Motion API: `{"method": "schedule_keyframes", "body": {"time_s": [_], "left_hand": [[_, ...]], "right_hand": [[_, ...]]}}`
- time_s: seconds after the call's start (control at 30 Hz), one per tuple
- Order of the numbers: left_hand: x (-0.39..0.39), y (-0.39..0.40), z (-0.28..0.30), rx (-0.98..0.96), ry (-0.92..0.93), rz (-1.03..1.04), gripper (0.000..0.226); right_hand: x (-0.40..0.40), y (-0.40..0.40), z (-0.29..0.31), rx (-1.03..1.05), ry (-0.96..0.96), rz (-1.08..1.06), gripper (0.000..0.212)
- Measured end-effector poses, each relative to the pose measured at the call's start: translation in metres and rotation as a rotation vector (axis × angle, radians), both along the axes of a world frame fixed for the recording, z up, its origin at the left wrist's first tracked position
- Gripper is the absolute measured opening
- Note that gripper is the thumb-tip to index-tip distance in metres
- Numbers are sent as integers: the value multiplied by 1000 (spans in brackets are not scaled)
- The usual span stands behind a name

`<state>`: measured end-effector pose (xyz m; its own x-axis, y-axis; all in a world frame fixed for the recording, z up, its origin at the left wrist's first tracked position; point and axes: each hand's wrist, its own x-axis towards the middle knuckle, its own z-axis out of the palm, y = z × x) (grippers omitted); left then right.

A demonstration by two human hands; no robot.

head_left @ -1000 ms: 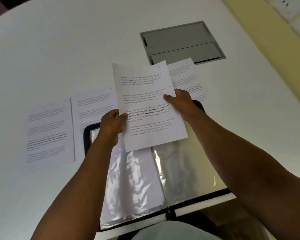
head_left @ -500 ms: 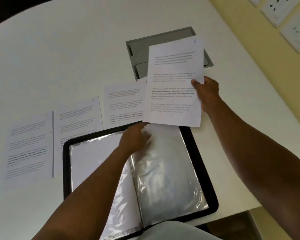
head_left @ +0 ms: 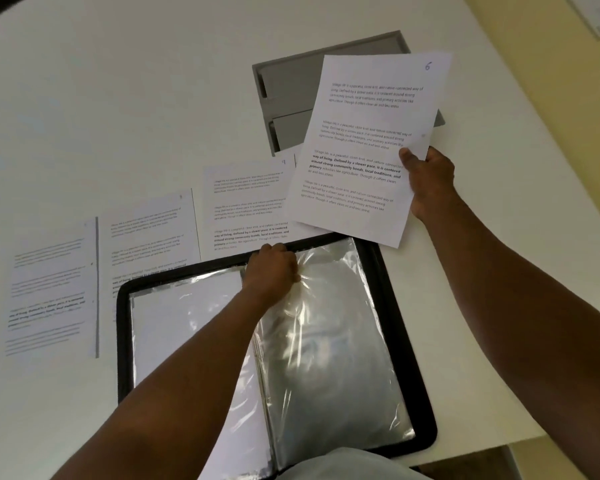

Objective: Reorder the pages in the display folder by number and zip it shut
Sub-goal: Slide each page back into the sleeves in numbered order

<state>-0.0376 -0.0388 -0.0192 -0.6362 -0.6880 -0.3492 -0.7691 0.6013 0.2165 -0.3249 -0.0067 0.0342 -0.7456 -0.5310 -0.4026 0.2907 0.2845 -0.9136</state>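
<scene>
Black-edged display folder with clear plastic sleeves, open at lower centre on your white tabletop, your left grip pinching a sleeve's top edge, your right grip holding the white printed page marked 6 at upper right.

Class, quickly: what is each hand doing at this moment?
Left hand: grips the top edge of a clear sleeve in the display folder.
Right hand: holds the page marked 6 by its edge.

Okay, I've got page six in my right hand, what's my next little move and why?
Probably lay page 6 on the table: the right hand holds it in the air beside other laid-out pages, while the left hand grips the folder's plastic sleeve.
</scene>
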Motion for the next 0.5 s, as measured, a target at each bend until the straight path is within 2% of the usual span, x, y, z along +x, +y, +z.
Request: {"method": "schedule_keyframes", "body": {"time_s": [0.1,0.2,0.3,0.5], "left_hand": [[-1,-3,3,49,82,50,12],[-1,-7,5,176,122,80,28],[-4,-9,9,245,123,78,11],[-5,-20,18,366,233,212,16]], "right_hand": [[-2,-4,-5,-1,-8,-3,7],[-3,-8,-8,-1,2,12,11],[-3,-13,-12,-5,3,23,11],[-3,-18,-16,-41,-51,-3,6]]}}
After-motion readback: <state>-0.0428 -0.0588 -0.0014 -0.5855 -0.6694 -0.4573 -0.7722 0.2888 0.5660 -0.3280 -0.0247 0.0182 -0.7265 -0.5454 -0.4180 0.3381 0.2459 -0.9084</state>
